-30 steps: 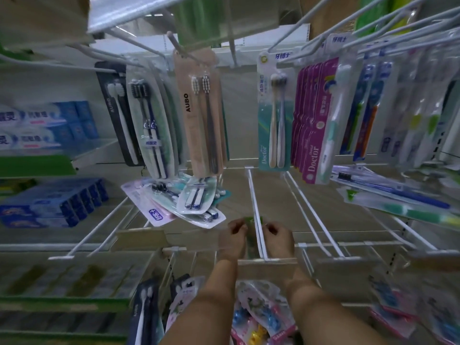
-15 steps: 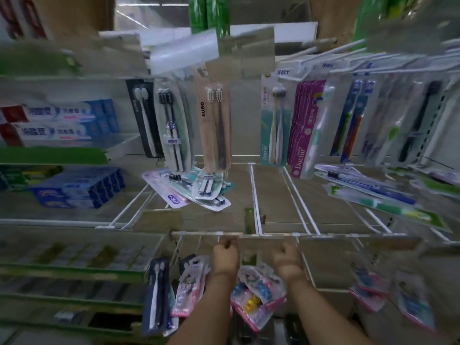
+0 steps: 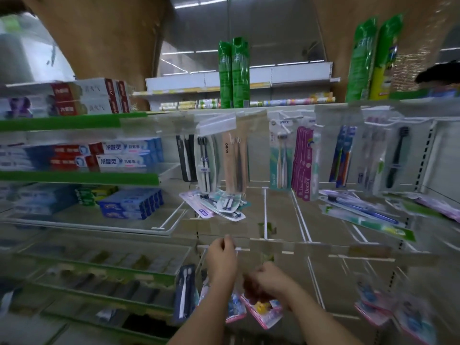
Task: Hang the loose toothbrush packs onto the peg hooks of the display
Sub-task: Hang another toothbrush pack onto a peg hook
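My left hand (image 3: 221, 260) is raised to the front end of a white peg hook (image 3: 241, 249), fingers curled and pinching at its tip. Lower and to the right, my right hand (image 3: 264, 282) is blurred, fingers curled, just above a pink children's toothbrush pack (image 3: 262, 312) hanging in the lower row. Whether it holds that pack is unclear. A pile of loose toothbrush packs (image 3: 216, 205) lies across the hooks behind my left hand. More loose packs (image 3: 361, 215) lie on the hooks at the right. Hung packs (image 3: 234, 163) fill the top row.
Long bare peg hooks (image 3: 265, 212) stick out toward me in the middle, with clear label holders (image 3: 265, 245) along their fronts. Toothpaste boxes (image 3: 132, 202) sit on green-edged shelves at the left. A dark toothbrush pack (image 3: 184, 292) hangs low beside my left arm.
The view has tilted up and pulled back. Both hands have dropped from the middle hook's front; my right hand has moved down toward the pink packs, my left stays at the hook ends.
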Tool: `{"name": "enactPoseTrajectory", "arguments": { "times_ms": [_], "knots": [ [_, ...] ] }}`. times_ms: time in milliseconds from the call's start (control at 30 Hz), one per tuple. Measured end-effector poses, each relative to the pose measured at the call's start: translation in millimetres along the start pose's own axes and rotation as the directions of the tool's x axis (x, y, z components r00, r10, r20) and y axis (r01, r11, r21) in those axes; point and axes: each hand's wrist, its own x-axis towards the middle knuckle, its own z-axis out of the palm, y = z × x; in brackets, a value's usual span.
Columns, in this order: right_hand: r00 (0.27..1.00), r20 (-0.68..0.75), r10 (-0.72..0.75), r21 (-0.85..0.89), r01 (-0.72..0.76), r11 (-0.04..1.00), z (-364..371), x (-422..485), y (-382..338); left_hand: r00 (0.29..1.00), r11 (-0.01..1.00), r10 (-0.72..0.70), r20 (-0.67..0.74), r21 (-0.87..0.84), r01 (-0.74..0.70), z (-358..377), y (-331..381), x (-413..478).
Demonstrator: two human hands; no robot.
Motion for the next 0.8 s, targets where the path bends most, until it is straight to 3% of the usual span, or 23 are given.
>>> {"name": "enactPoseTrajectory", "arguments": {
  "times_ms": [100,233,333,433,667,800],
  "knots": [
    [0.996,-0.044,-0.077,-0.012,0.076,0.997,-4.9,-8.3,-37.5,1.000,0.999,0.007,-0.001,-0.032,-0.007,-8.5,13.7,17.6],
    [0.963,-0.238,-0.129,0.046,0.144,0.988,-12.4,11.9,-77.8,0.999,0.998,-0.016,0.038,-0.056,0.018,-14.7,30.8,47.0],
    [0.909,-0.398,-0.120,0.071,0.162,0.984,-17.3,41.5,-94.6,0.997,0.999,-0.019,0.069,-0.026,0.021,-18.3,39.3,67.8],
    [0.862,-0.496,-0.106,-0.039,0.100,0.994,-20.1,69.6,-108.1,0.992,0.999,-0.043,0.120,0.026,0.040,-13.8,41.4,92.5],
    [0.849,-0.504,-0.160,-0.132,0.107,0.985,-15.6,111.9,-129.6,0.985,0.952,-0.049,0.166,0.306,-0.004,3.4,43.3,139.5],
    [0.844,-0.524,-0.116,-0.120,0.061,0.991,-10.6,129.4,-129.5,0.982,0.937,-0.056,0.178,0.349,-0.010,9.4,39.9,152.0]
  ]
}}
